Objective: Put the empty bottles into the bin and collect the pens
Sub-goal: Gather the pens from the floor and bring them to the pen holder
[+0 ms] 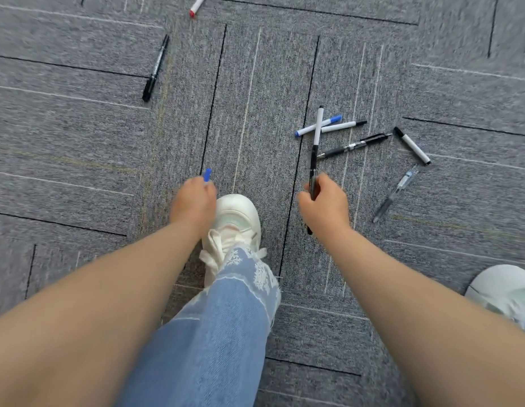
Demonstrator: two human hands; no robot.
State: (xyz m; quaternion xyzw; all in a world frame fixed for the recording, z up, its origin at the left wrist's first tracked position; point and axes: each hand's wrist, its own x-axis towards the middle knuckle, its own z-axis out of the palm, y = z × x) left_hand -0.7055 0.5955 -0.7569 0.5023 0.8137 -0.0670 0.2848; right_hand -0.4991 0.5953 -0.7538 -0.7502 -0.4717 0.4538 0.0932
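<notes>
Gripping, right hand [324,207]: I see fingers curled around a black pen [313,171], its tip poking above my knuckles.
Left hand [193,202]: fingers closed on a blue-capped pen [207,174].
Floor [79,142]: other pens [355,145] lie scattered beyond.

The scene was evenly and brightly lit by soft light, with no glare and only faint shadows beside the scattered pens. Motion blur smeared the grey ribbed carpet tiles [79,177], strongest toward the frame's edges and corners. Wide-angle distortion bowed the tile seams, and the bare forearms near the lens looked soft.
</notes>
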